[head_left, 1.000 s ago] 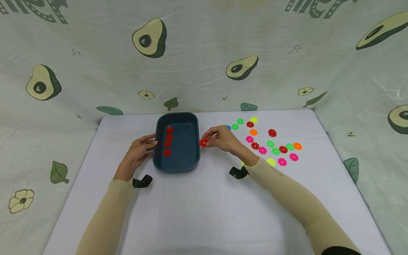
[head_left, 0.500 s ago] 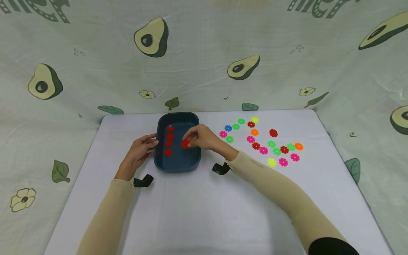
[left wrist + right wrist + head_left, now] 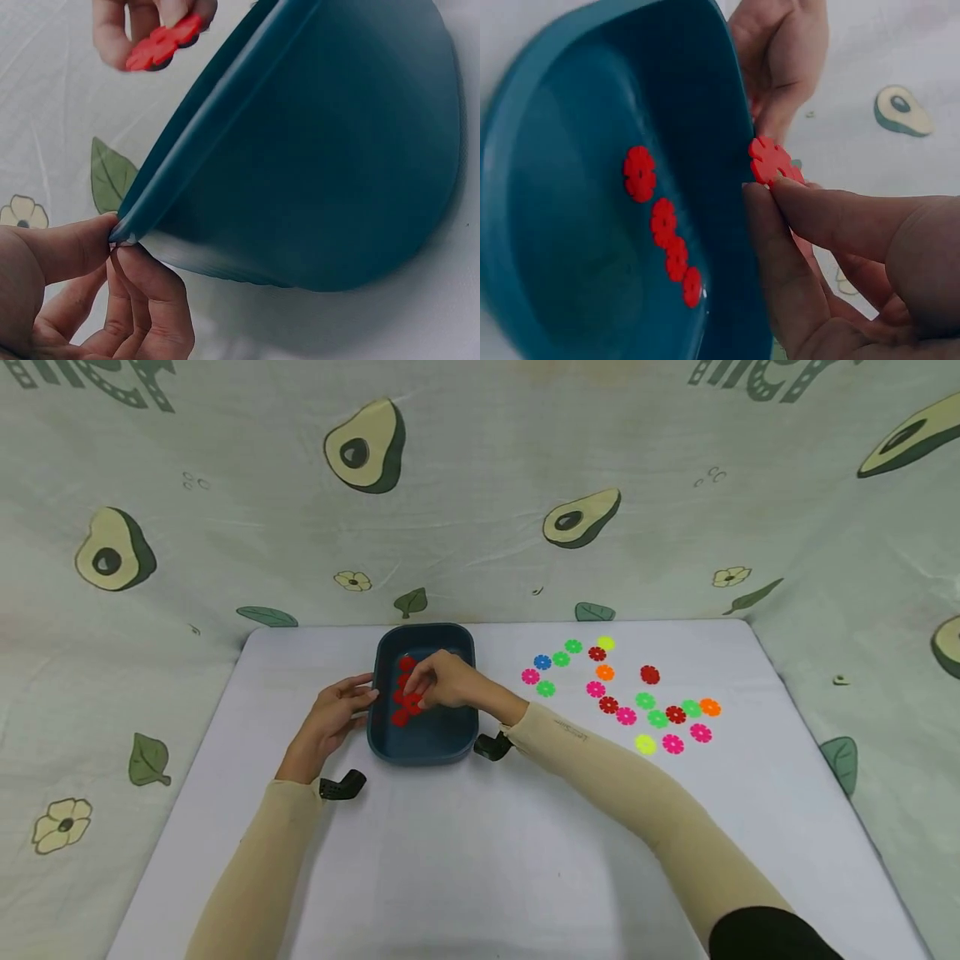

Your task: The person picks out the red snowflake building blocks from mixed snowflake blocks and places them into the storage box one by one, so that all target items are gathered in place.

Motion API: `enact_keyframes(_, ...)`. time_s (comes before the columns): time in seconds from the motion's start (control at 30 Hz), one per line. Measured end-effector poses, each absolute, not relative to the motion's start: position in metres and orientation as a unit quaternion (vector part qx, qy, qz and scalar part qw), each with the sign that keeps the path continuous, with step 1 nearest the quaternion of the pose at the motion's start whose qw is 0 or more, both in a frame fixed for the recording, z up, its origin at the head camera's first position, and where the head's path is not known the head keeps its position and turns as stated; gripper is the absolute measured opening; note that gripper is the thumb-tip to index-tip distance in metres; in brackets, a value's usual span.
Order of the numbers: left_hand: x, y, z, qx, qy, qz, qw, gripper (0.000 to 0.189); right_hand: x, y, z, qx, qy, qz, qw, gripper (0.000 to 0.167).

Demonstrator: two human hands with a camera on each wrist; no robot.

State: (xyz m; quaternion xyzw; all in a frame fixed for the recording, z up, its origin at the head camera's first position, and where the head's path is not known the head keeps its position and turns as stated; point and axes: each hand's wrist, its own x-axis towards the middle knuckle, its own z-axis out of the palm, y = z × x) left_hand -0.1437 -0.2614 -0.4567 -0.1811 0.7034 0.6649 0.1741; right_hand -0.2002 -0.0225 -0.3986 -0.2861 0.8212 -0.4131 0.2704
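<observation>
My left hand (image 3: 328,725) pinches the left rim of a dark blue plastic tub (image 3: 438,745), thumb on one side and fingers on the other. Over the tub, my right hand (image 3: 450,682) holds a red flower-shaped notched disc (image 3: 771,160) between thumb and fingertips. Below it on the tub floor, several similar red discs (image 3: 640,174) lie in a rough line along the left side. From the left wrist view the held disc appears above the rim, and the tub floor is hidden.
To the right on the white table (image 3: 480,860), several loose discs are scattered: green (image 3: 646,701), pink (image 3: 672,744), orange (image 3: 710,707), yellow (image 3: 645,744), blue (image 3: 542,662) and dark red (image 3: 650,675). A cloth with printed avocados (image 3: 365,447) hangs behind.
My right hand has moved left with the red disc, from outside the tub's right rim to over the red discs at its left side. The left hand keeps its hold on the rim.
</observation>
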Motion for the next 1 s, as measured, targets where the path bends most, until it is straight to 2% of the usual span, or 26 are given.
enact_keyframes(0.43,-0.146,-0.261,-0.458,-0.186,0.701,0.666,0.175,0.061,-0.213,-0.044,-0.41,-0.298,0.815,-0.381,0.32,0.024)
enact_keyframes(1.0,-0.144,-0.261,-0.457,-0.187,0.699,0.669,0.168,0.059,-0.223,-0.066,-0.423,-0.299,0.773,-0.362,0.426,0.025)
